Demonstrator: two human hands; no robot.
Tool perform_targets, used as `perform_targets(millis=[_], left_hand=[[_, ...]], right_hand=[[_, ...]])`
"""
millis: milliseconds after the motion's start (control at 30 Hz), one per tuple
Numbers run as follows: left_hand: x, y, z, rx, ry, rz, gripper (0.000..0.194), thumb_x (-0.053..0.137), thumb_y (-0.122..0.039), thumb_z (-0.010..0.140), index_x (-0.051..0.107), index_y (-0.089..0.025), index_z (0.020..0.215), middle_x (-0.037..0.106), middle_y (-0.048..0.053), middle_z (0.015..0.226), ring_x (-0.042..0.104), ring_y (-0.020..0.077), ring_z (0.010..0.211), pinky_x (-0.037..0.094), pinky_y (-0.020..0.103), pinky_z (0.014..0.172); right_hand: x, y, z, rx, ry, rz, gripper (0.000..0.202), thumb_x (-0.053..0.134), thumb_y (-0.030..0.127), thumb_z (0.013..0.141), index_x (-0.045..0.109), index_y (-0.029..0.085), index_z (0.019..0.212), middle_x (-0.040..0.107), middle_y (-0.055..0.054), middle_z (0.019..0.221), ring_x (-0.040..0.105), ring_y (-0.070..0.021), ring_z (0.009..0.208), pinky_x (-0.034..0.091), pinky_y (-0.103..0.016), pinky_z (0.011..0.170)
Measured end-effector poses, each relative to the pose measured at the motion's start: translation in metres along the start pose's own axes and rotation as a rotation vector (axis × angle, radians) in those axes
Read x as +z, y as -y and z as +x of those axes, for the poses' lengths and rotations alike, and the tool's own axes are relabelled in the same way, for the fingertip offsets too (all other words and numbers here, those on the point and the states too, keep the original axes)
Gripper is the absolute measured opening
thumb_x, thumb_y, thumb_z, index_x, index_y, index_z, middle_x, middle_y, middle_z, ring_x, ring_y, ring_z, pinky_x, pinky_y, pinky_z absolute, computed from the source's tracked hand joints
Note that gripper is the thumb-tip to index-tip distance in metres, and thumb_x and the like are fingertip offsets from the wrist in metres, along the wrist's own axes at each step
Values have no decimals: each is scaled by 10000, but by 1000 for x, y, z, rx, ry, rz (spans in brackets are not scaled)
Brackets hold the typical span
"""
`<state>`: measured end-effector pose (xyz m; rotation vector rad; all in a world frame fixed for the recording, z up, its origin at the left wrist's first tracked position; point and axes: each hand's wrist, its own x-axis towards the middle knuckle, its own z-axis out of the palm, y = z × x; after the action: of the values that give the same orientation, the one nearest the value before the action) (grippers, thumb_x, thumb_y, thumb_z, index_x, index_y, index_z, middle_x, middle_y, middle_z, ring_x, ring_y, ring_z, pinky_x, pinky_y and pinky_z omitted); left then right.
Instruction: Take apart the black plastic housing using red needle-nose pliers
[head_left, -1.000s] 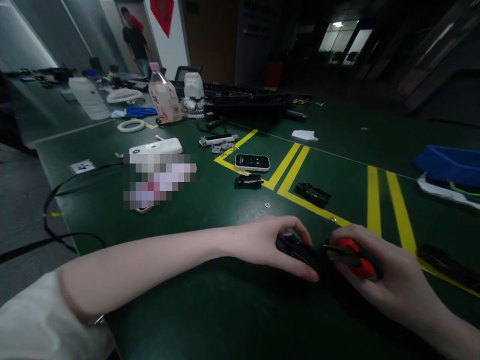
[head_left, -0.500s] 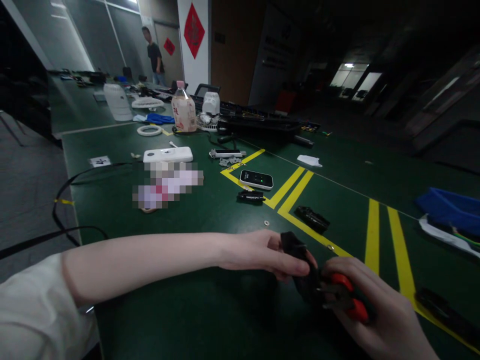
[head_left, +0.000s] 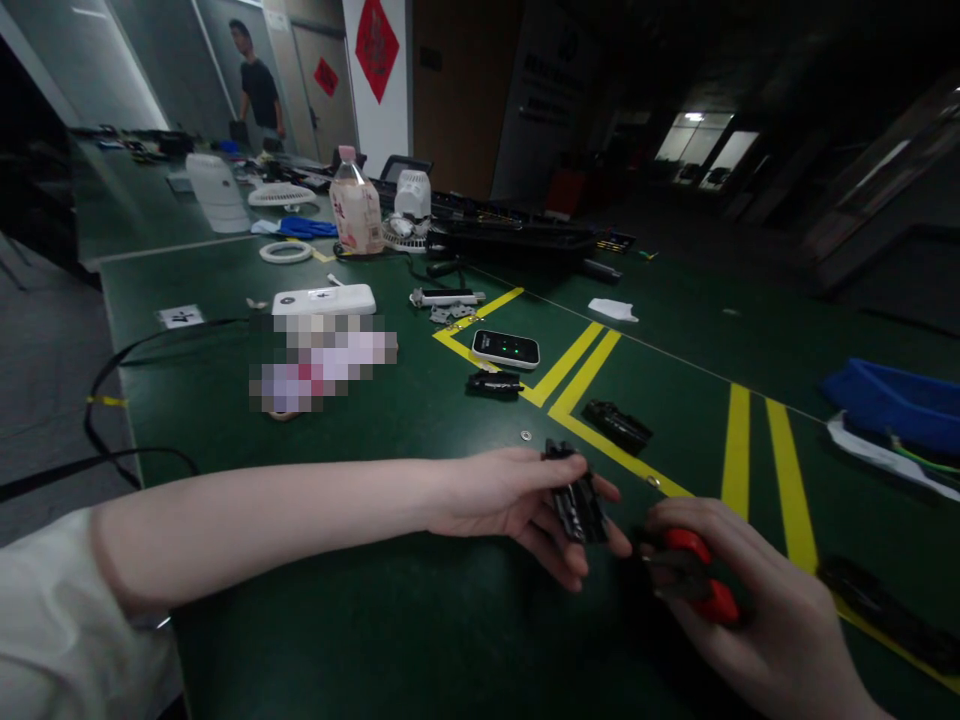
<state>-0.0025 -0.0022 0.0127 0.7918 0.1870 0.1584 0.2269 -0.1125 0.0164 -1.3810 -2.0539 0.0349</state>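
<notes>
My left hand (head_left: 517,500) holds a black ribbed plastic part (head_left: 581,510), with the thumb on top and the fingers beneath it. To its right, my right hand (head_left: 757,600) is closed around red-handled pliers (head_left: 684,560); their dark jaws point left, apart from the part. Two similar black pieces lie beyond the hands: a shorter one (head_left: 495,384) and a longer one (head_left: 618,426). A small metal ring (head_left: 526,436) rests on the table beyond my left hand, and another small ring (head_left: 653,482) lies by the yellow tape.
The green table (head_left: 337,610) carries a white-edged device (head_left: 506,349) with green lights, a white power bank (head_left: 324,300) and a drink bottle (head_left: 355,205). A blue tray (head_left: 900,405) stands at right, above a dark object (head_left: 885,610). A person (head_left: 260,90) stands far back.
The black part has turned in my left hand and now shows its ribbed face. The pliers' jaws have come away from it. The person in the background appears farther left.
</notes>
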Motion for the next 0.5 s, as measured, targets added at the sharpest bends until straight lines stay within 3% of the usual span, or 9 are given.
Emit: perform_targets(millis=[167,333,400,500], left_hand=[[5,-12,-7,-78,-92,101,565,623,-498,919,377,-208,1337,674,10,844,586,92,618,446,233,584],[9,-25,-16,-285,-124,347,1071,862,-193,714,131,-275,1493,606,-46,823,550,61,624,416,205,582],[9,-30,-18,-339,-123,452,1084,876,-166,677,164,-279,1487,614,-37,839,569,75,645,440,213,584],[10,-34,-19,-405,-74,582,937,862,-262,709,267,-270,1432,620,-58,741,561,79,564,428,194,516]], right_hand=[[-2,2,2,-24,31,9,183,561,286,863,556,277,1046,637,-62,966,648,-255,881,535,-430,715],[-2,3,3,-23,21,9,166,560,266,868,559,270,1033,632,-60,962,644,-249,885,539,-430,729],[-2,2,3,-20,11,-3,163,568,262,864,567,262,1027,631,-61,964,640,-247,886,539,-425,729],[-2,0,3,-23,-4,-24,178,575,264,868,572,251,1046,630,-69,988,637,-245,902,540,-412,723]])
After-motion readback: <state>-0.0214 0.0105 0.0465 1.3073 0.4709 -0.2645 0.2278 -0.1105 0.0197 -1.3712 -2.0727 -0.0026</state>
